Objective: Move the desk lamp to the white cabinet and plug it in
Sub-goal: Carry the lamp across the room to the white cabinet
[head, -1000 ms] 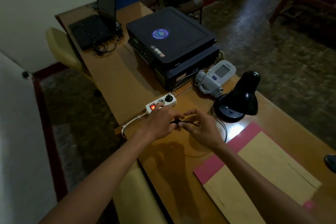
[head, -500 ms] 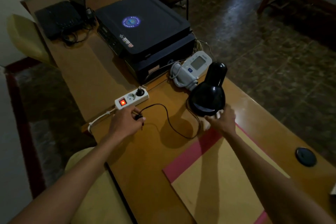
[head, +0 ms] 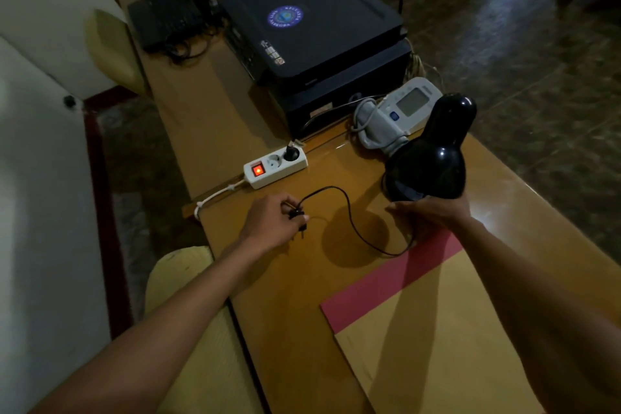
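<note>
The black desk lamp (head: 433, 155) is unlit and lifted off the wooden desk (head: 302, 279), its shadow lying below it. My right hand (head: 433, 215) grips it from underneath at the base. My left hand (head: 272, 225) is closed on the lamp's black plug (head: 297, 213), whose pins point down toward me. The thin black cord (head: 349, 212) loops across the desk between plug and lamp. The white cabinet is not identifiable in view.
A white power strip (head: 274, 166) with a lit red switch holds another black plug. Behind it stand a dark printer (head: 312, 30), a blood-pressure monitor (head: 400, 111) and a laptop (head: 168, 17). A pink and a tan folder (head: 437, 329) lie near me. Yellow chairs (head: 181, 296) flank the desk's left.
The lamp went dark after its plug left the power strip. My right hand moved to the lamp and raised it off the desk; my left hand kept hold of the plug.
</note>
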The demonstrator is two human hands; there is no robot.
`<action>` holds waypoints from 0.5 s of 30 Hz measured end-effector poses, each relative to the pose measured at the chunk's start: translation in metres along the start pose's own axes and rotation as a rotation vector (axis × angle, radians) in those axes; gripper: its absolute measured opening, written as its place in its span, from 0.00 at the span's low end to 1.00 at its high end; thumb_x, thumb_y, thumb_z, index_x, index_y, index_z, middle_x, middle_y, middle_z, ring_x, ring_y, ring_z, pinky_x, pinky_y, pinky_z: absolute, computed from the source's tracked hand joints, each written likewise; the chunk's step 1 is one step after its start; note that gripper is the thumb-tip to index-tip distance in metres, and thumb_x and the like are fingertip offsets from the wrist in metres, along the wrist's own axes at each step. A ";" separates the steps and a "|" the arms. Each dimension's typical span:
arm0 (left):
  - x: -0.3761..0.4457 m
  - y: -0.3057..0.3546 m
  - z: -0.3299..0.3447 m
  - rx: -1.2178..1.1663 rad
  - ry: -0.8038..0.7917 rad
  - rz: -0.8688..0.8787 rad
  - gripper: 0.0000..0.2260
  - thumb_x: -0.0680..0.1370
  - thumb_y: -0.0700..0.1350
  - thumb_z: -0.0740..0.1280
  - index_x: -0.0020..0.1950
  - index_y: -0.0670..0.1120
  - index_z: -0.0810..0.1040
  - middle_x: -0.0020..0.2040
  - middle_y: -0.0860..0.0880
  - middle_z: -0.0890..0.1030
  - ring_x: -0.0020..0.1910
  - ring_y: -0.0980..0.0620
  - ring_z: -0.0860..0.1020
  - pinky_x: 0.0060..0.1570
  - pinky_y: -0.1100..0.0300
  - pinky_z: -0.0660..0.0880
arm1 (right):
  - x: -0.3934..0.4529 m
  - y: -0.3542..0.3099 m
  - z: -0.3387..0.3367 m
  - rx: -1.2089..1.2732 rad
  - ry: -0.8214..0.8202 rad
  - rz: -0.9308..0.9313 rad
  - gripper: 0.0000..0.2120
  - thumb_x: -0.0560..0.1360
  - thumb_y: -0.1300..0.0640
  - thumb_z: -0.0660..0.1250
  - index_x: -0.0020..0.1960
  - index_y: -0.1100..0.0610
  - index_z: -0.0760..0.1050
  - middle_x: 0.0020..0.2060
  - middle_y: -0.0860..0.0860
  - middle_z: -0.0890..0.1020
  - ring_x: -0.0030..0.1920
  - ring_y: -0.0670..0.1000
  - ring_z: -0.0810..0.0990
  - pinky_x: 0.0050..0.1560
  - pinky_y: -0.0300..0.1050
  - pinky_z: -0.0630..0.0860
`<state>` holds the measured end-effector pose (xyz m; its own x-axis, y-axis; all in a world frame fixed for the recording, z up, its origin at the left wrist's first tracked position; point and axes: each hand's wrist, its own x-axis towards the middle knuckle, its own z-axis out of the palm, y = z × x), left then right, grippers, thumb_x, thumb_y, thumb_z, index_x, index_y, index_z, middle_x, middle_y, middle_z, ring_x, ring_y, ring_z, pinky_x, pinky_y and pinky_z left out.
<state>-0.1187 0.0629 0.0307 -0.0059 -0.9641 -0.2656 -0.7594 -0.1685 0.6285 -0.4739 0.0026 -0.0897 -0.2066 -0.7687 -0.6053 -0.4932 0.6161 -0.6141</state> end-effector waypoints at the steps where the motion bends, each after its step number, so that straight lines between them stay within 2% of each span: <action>1: -0.001 -0.002 0.000 -0.004 -0.001 0.004 0.09 0.72 0.50 0.76 0.50 0.53 0.81 0.41 0.58 0.81 0.38 0.64 0.80 0.33 0.71 0.74 | 0.001 -0.002 0.001 0.038 -0.058 0.081 0.65 0.42 0.32 0.85 0.74 0.50 0.67 0.71 0.53 0.74 0.68 0.56 0.76 0.66 0.55 0.76; 2: -0.003 -0.005 -0.001 -0.011 0.000 0.006 0.09 0.72 0.50 0.76 0.50 0.52 0.81 0.41 0.58 0.81 0.39 0.64 0.80 0.34 0.70 0.75 | 0.002 -0.005 0.003 0.043 -0.075 0.103 0.65 0.43 0.33 0.86 0.74 0.51 0.67 0.71 0.53 0.74 0.67 0.56 0.76 0.66 0.55 0.76; 5: -0.008 -0.013 -0.005 -0.030 0.005 0.009 0.09 0.72 0.50 0.76 0.49 0.53 0.81 0.42 0.58 0.81 0.40 0.64 0.79 0.35 0.70 0.74 | 0.000 -0.013 0.006 -0.117 0.123 0.016 0.71 0.47 0.28 0.82 0.80 0.52 0.53 0.77 0.52 0.62 0.76 0.57 0.64 0.74 0.55 0.67; 7: -0.012 -0.018 -0.009 -0.039 0.020 0.015 0.09 0.72 0.50 0.76 0.49 0.53 0.80 0.41 0.59 0.81 0.40 0.64 0.79 0.36 0.70 0.74 | -0.005 -0.018 0.009 -0.134 0.164 -0.018 0.72 0.48 0.26 0.80 0.80 0.49 0.49 0.78 0.52 0.58 0.77 0.57 0.60 0.76 0.55 0.63; 9: -0.013 -0.023 -0.015 -0.040 0.034 0.019 0.08 0.72 0.50 0.76 0.48 0.55 0.80 0.41 0.60 0.80 0.41 0.64 0.79 0.37 0.69 0.75 | -0.011 -0.019 0.012 -0.090 0.176 -0.056 0.71 0.46 0.26 0.81 0.78 0.43 0.47 0.77 0.54 0.57 0.76 0.58 0.60 0.76 0.55 0.62; 11: -0.014 -0.027 -0.023 -0.042 0.048 0.015 0.08 0.72 0.50 0.76 0.48 0.56 0.78 0.42 0.60 0.80 0.41 0.65 0.79 0.37 0.69 0.75 | -0.017 -0.022 0.013 -0.152 0.246 -0.149 0.67 0.45 0.24 0.79 0.70 0.36 0.42 0.76 0.55 0.55 0.76 0.60 0.57 0.76 0.55 0.58; 13: -0.014 -0.033 -0.031 -0.047 0.099 0.000 0.08 0.73 0.49 0.75 0.49 0.56 0.78 0.42 0.61 0.79 0.41 0.64 0.79 0.36 0.70 0.74 | -0.017 -0.024 0.010 -0.162 0.290 -0.179 0.63 0.42 0.22 0.77 0.65 0.32 0.42 0.76 0.55 0.54 0.76 0.61 0.55 0.75 0.57 0.58; 15: -0.013 -0.040 -0.038 -0.050 0.205 -0.035 0.09 0.74 0.49 0.74 0.51 0.54 0.78 0.42 0.60 0.79 0.41 0.63 0.79 0.34 0.69 0.73 | -0.013 -0.024 0.007 -0.196 0.266 -0.158 0.66 0.43 0.21 0.75 0.69 0.34 0.41 0.77 0.54 0.54 0.77 0.61 0.55 0.76 0.58 0.58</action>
<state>-0.0641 0.0742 0.0366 0.1560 -0.9782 -0.1367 -0.7235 -0.2074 0.6584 -0.4536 -0.0004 -0.0707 -0.3146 -0.8855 -0.3419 -0.6838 0.4612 -0.5655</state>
